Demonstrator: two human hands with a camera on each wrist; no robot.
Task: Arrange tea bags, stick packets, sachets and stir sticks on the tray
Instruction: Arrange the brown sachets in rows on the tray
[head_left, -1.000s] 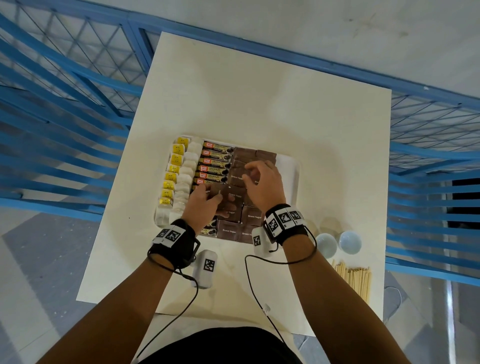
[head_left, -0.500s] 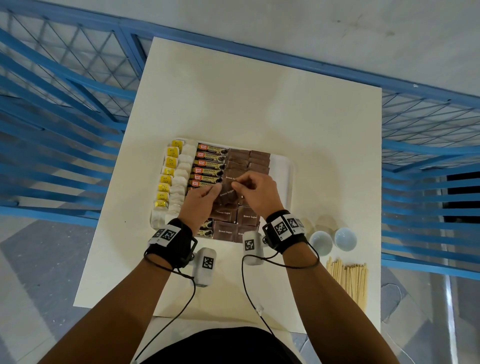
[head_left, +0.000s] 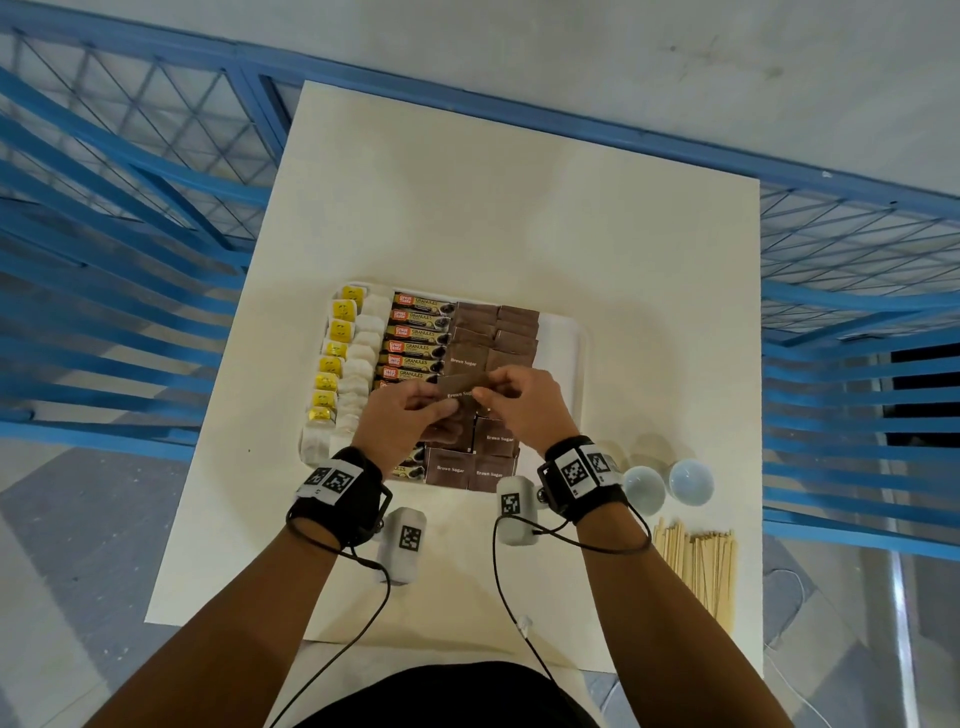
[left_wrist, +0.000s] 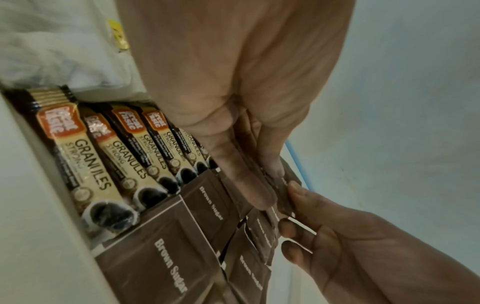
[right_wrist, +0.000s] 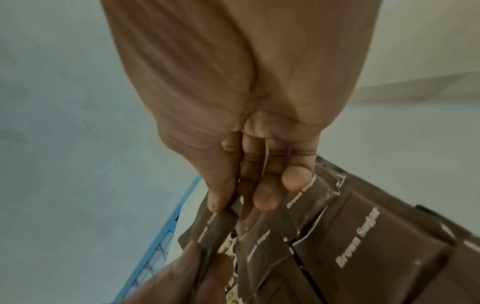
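Note:
A white tray (head_left: 563, 340) on the table holds a column of tea bags (head_left: 363, 358) with yellow tags, a row of coffee stick packets (head_left: 418, 345) and two columns of brown sugar sachets (head_left: 491, 332). Above the tray's middle, my left hand (head_left: 410, 415) and right hand (head_left: 514, 400) both pinch a small stack of brown sugar sachets (head_left: 462, 389) lifted off the tray. The left wrist view shows the left hand (left_wrist: 270, 185) gripping the sachet stack (left_wrist: 284, 197) while the right hand (left_wrist: 291, 207) pinches its other edge. In the right wrist view the right hand (right_wrist: 233, 203) pinches a sachet (right_wrist: 205, 228).
Two small pale blue cups (head_left: 667, 486) stand right of the tray near the table's right edge. A bundle of wooden stir sticks (head_left: 698, 566) lies at the front right corner. Blue metal railings (head_left: 119, 270) flank the table on both sides.
Both hands came together over the tray and lifted a few brown sugar sachets off it; the right hand drew back from the far sachets to meet the left.

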